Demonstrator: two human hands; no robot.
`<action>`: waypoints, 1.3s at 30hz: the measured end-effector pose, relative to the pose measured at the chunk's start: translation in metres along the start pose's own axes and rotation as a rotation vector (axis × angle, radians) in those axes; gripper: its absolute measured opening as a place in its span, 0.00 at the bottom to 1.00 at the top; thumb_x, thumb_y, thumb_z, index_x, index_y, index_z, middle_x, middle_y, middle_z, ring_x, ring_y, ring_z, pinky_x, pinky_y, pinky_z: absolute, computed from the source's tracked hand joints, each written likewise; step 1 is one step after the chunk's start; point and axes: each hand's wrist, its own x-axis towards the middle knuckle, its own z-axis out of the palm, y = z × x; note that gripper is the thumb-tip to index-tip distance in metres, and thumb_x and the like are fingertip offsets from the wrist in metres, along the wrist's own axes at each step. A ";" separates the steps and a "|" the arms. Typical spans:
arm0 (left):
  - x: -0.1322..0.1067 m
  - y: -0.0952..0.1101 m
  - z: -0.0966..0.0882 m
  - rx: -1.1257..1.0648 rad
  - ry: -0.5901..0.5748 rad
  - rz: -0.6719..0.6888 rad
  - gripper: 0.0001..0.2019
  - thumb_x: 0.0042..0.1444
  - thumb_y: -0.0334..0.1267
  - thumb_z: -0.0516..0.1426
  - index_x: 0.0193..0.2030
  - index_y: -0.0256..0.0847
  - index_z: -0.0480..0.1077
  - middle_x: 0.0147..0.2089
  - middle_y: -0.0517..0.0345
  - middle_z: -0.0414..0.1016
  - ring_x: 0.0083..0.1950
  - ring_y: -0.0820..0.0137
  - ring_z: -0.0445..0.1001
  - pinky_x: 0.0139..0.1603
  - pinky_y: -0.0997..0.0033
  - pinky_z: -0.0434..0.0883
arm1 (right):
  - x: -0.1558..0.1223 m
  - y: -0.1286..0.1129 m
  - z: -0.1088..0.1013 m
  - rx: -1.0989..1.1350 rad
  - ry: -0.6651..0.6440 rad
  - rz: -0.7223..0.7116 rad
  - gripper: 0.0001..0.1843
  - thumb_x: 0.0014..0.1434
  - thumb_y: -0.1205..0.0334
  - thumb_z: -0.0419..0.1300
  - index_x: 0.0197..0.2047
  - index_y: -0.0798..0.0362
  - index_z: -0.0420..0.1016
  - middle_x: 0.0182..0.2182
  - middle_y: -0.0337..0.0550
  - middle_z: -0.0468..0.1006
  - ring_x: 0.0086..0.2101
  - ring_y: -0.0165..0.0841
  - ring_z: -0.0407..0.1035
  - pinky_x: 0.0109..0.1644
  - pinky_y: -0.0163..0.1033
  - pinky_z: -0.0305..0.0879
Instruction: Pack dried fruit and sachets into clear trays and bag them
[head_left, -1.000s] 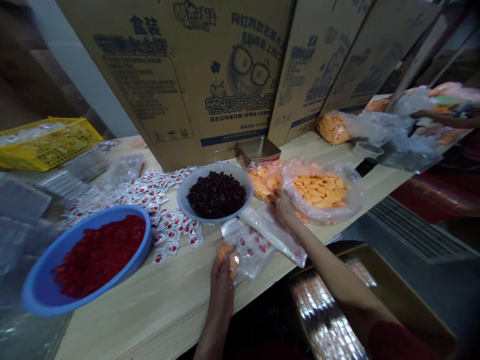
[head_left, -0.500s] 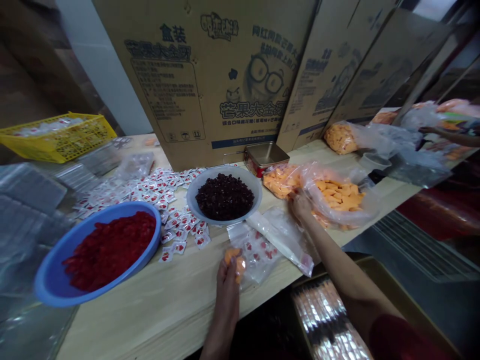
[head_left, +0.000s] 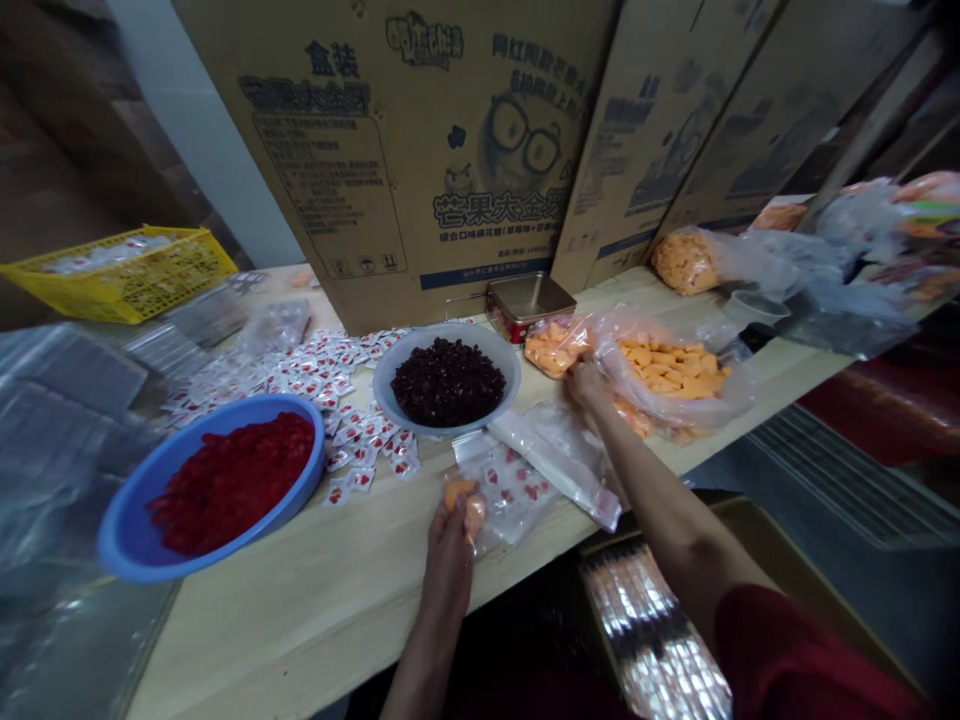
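Observation:
My left hand [head_left: 448, 555] is closed around a few orange candies [head_left: 466, 503], which have a shiny, clear covering over part of them. Beside it on the table lies a clear zip bag [head_left: 510, 488] with small red-printed packets inside. My right hand [head_left: 589, 388] reaches to the edge of a clear bag of orange candies [head_left: 556, 346]. Its fingers look curled together, and what they hold, if anything, is hidden. Right of that hand, a large open plastic bag [head_left: 675, 425] is full of orange pieces.
A bowl of dark candies [head_left: 448, 384] stands mid-table, a blue basin [head_left: 120, 540] of red candies at left. Small white packets [head_left: 300, 372] are scattered between. Behind are a metal tin [head_left: 531, 302] and tall cardboard sheets [head_left: 420, 150]. A yellow basket [head_left: 142, 285] is far left.
The view has shifted slightly. My right hand has drawn a little lower and left at the edge of the orange candy bag. My left hand keeps its grip on the orange candies.

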 end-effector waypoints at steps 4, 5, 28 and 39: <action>-0.009 -0.003 -0.002 -0.019 0.040 0.050 0.24 0.49 0.51 0.67 0.49 0.38 0.76 0.51 0.47 0.79 0.54 0.59 0.76 0.61 0.59 0.67 | -0.070 -0.016 -0.012 0.049 0.011 -0.107 0.20 0.67 0.60 0.53 0.56 0.62 0.75 0.55 0.64 0.73 0.55 0.48 0.68 0.57 0.49 0.61; -0.012 -0.004 -0.001 -0.024 0.062 0.069 0.24 0.50 0.50 0.67 0.50 0.38 0.75 0.52 0.47 0.78 0.55 0.59 0.76 0.61 0.59 0.67 | -0.099 -0.025 -0.008 0.074 0.031 -0.167 0.21 0.68 0.57 0.53 0.59 0.57 0.72 0.59 0.61 0.70 0.60 0.49 0.63 0.60 0.53 0.57; -0.022 0.010 -0.006 -0.032 0.068 0.007 0.24 0.50 0.48 0.66 0.51 0.39 0.72 0.54 0.49 0.77 0.54 0.61 0.75 0.56 0.64 0.69 | -0.162 -0.015 0.063 0.655 0.107 -0.249 0.32 0.62 0.52 0.59 0.66 0.54 0.65 0.50 0.52 0.76 0.50 0.43 0.69 0.57 0.50 0.65; -0.013 0.012 -0.018 -0.005 0.117 0.023 0.25 0.48 0.48 0.69 0.51 0.41 0.73 0.48 0.55 0.79 0.47 0.68 0.75 0.54 0.69 0.67 | -0.149 -0.028 0.047 0.441 0.245 -0.153 0.24 0.66 0.52 0.55 0.61 0.51 0.71 0.64 0.53 0.65 0.65 0.49 0.52 0.66 0.59 0.47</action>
